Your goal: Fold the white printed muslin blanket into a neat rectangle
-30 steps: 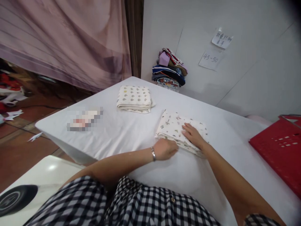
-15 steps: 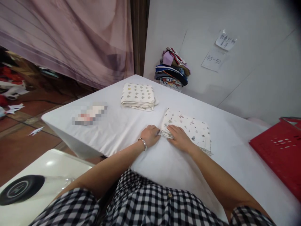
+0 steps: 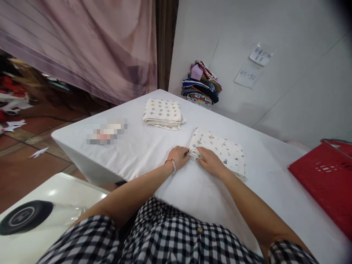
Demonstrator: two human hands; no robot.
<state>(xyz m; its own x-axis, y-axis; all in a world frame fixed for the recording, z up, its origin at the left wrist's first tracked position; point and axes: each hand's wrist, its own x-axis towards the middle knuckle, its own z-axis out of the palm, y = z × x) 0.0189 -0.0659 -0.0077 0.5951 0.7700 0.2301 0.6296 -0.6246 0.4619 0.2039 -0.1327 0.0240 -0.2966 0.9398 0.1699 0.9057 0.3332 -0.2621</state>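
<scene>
A folded white cloth with small plant-like prints (image 3: 220,146) lies on the white-covered table (image 3: 132,154) in front of me. My right hand (image 3: 211,161) grips its near left edge, fingers curled over the folded layers. Beside that same corner is my left hand (image 3: 178,157), a bracelet on its wrist, with its fingers bent together at the cloth's left end; what they pinch is too small to make out. Farther back, another folded cloth with grey prints and one yellow print (image 3: 162,113) rests apart from both hands.
A blurred-out object (image 3: 107,132) lies on the table's left part. At the right edge stands a red basket (image 3: 321,183). Stacked clothes (image 3: 200,86) sit behind the table by the wall. A white surface with a black round object (image 3: 26,217) is at lower left.
My right fingers have curled more around the cloth's edge. My left hand has shifted slightly right, and the whole view has moved a little.
</scene>
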